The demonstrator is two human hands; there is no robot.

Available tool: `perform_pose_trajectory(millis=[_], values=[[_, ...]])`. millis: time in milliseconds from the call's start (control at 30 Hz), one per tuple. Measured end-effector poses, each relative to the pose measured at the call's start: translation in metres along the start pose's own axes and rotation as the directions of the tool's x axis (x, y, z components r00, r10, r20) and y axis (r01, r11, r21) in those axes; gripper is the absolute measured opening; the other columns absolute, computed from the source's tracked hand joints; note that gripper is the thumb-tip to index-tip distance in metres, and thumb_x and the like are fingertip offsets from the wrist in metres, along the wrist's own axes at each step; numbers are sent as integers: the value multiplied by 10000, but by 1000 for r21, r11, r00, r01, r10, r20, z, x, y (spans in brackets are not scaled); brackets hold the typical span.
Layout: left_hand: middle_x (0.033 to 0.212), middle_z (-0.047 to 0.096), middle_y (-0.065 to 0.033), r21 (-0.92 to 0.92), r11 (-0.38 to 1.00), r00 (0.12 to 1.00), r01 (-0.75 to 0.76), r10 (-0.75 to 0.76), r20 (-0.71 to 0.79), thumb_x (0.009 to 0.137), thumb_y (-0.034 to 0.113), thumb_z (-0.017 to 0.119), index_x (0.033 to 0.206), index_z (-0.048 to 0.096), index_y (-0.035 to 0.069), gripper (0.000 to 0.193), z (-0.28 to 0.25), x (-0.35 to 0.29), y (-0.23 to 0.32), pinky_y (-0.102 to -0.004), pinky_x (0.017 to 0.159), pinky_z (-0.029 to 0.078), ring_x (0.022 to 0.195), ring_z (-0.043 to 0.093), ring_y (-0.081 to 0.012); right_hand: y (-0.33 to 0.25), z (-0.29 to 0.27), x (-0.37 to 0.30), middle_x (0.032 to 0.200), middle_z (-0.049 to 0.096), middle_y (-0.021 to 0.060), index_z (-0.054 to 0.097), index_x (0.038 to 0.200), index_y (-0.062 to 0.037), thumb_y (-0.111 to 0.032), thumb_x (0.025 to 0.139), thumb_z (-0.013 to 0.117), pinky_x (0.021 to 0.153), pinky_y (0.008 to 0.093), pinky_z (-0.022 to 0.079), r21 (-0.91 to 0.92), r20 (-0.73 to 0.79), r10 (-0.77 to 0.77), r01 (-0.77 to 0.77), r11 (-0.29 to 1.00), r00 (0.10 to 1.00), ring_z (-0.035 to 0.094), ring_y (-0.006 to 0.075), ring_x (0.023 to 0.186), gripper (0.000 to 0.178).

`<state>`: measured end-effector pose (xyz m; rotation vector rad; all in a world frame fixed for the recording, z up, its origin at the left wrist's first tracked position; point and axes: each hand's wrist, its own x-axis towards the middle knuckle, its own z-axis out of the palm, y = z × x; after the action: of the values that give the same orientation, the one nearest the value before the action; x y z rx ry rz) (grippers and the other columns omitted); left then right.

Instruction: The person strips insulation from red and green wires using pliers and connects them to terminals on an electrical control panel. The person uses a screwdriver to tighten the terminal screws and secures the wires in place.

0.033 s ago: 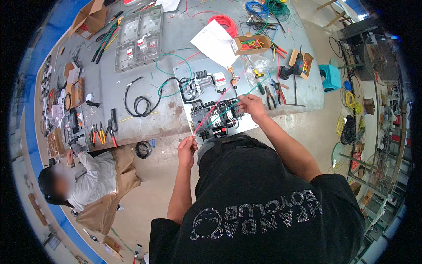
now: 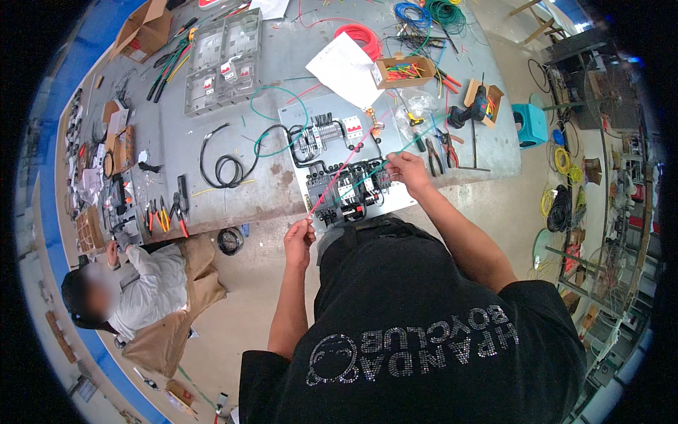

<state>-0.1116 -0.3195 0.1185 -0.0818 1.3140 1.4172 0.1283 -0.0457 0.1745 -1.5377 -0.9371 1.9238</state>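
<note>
My left hand (image 2: pixel 299 237) is at the near left corner of a panel (image 2: pixel 397 202), its fingers pinched on a red wire (image 2: pixel 337 174). That wire runs up across the panel toward its upper right. Over the panel's right side, my right hand (image 2: pixel 408 172) is closed on a green wire (image 2: pixel 423 136) that slants over the panel and past the fingers. Black contactor-like parts (image 2: pixel 353 191) with black wiring fill the panel's near half. A terminal row (image 2: pixel 321 133) and a white breaker with red levers (image 2: pixel 352 127) sit farther back.
Pliers (image 2: pixel 434 157) and a cordless drill (image 2: pixel 480 106) lie to the right. Behind stand a box of coloured ties or sleeves (image 2: pixel 406 73), a red wire coil (image 2: pixel 361 35) and paper (image 2: pixel 345 71). Left are black cable (image 2: pixel 229 172), more pliers (image 2: pixel 164 214) and a seated co-worker (image 2: pixel 152 283).
The green wire's free end has swung slightly to the right and away. My left hand and the red wire have shifted very little.
</note>
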Motion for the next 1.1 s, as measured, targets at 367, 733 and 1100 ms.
perform_pose_trajectory(millis=[367, 733, 1100], values=[[764, 590, -8, 30, 985, 985, 168, -166, -54, 993, 234, 610, 1013, 664, 44, 198, -61, 55, -32, -248, 602, 464, 637, 532, -103, 12, -69, -15, 804, 683, 46, 613, 847, -97, -231, 932, 692, 583, 247, 503, 20, -210, 46, -43, 999, 977, 607, 107, 666, 177], [776, 586, 12, 17, 964, 964, 264, -263, -27, 992, 246, 604, 1027, 659, 76, 182, -81, 84, -35, -260, 603, 476, 658, 542, -93, 11, -82, -27, 825, 664, 21, 651, 965, -73, -212, 953, 666, 605, 249, 546, 25, -244, 64, -60, 998, 968, 609, 95, 684, 140], [766, 578, 6, 51, 959, 958, 278, -273, -91, 995, 266, 575, 1017, 632, 84, 192, -82, 88, -35, -268, 585, 450, 649, 528, -101, 9, -88, -26, 824, 665, 44, 640, 954, -66, -206, 928, 687, 611, 277, 550, 25, -266, 42, -37, 999, 963, 622, 128, 668, 150]])
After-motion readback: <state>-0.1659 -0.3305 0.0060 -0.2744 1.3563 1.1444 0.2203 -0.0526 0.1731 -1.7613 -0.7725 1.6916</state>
